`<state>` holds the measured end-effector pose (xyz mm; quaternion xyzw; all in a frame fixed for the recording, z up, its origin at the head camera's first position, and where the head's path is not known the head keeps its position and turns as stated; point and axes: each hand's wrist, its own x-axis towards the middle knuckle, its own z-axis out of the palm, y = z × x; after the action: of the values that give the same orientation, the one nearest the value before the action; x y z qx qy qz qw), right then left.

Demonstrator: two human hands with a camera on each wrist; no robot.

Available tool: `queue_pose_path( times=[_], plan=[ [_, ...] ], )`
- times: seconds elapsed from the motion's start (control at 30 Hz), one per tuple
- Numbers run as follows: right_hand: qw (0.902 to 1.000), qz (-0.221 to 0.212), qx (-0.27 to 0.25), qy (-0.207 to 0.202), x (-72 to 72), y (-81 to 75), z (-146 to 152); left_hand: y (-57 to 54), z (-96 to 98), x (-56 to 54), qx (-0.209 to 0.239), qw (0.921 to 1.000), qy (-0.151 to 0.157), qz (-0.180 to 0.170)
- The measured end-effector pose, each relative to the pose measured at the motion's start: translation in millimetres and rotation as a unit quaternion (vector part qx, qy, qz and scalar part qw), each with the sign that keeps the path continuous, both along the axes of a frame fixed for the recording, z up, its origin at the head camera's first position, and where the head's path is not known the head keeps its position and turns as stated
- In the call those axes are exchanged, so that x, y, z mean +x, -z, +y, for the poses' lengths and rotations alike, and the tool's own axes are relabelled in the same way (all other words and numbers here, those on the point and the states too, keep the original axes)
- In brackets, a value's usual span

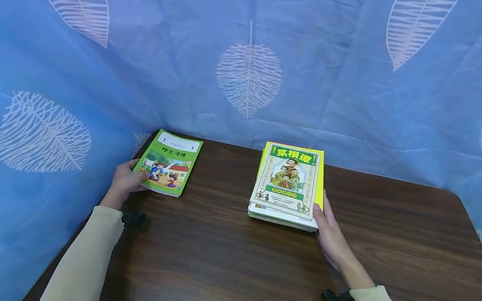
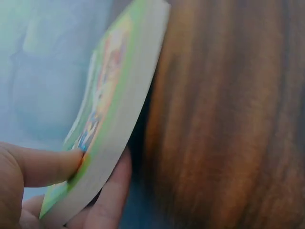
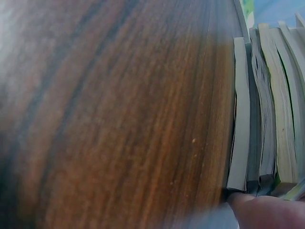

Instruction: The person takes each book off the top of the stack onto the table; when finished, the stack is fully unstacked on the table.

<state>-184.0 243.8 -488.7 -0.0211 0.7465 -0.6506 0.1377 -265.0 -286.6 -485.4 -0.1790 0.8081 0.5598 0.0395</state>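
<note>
My left hand (image 1: 125,181) pinches the near left corner of a green picture-cover book (image 1: 168,163), thumb on the cover and fingers underneath. In the left wrist view, the same book (image 2: 128,90) is tilted, its underside apart from the table along much of its length. A stack of several books (image 1: 282,217) lies flat near the table's back edge, topped by a book with a green-and-white illustrated cover (image 1: 291,181). My right hand (image 1: 332,239) touches the stack's right side near the front corner. The right wrist view shows the page edges (image 3: 267,119), with one fingertip against them; the other fingers are hidden.
The dark wooden table (image 1: 211,263) extends between and in front of both hands. A blue cloth (image 1: 180,54) with white leaf prints hangs behind the table and along its left side. Dark bands (image 1: 337,300) sit at both wrists.
</note>
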Motion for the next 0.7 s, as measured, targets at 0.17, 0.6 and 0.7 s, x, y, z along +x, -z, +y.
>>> queue_pose_path(
  times=[0.17,0.6,0.7],
  plan=[
    [0.9999,0.011,0.001,-0.005,0.4,1.0,1.0,-1.1,8.2,-2.3,-0.150,0.9883,-0.016,0.021],
    [0.9996,0.025,0.001,-0.016,0.8,1.5,1.3,-3.3,16.6,0.0,-0.227,0.9738,-0.011,0.011],
    [0.9996,0.024,0.002,-0.015,0.7,1.7,1.2,-1.6,22.5,-0.2,-0.262,0.9649,-0.002,0.023]
  ],
)
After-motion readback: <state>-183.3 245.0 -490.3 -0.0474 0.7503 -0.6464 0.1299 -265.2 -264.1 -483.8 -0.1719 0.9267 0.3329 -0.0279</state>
